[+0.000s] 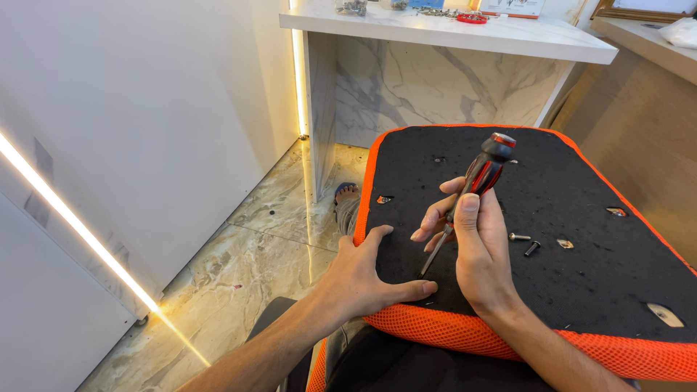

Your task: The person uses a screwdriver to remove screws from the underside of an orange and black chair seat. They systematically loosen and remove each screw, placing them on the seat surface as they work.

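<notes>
On the white marble counter (450, 30) at the top of the view stood a few packages, all cut by the upper edge. A flat white card or box (512, 7) with a red lower border lay near the right end. Beside it was a small blue package (425, 3), only its bottom visible. Further left stood a clear container (352, 6) with small metal parts inside. A white plastic bag (682, 32) rested on the wooden shelf (639, 29) at far right.

screwdriver tip (423, 273) hidden, countertop items (435, 9) cropped
</notes>
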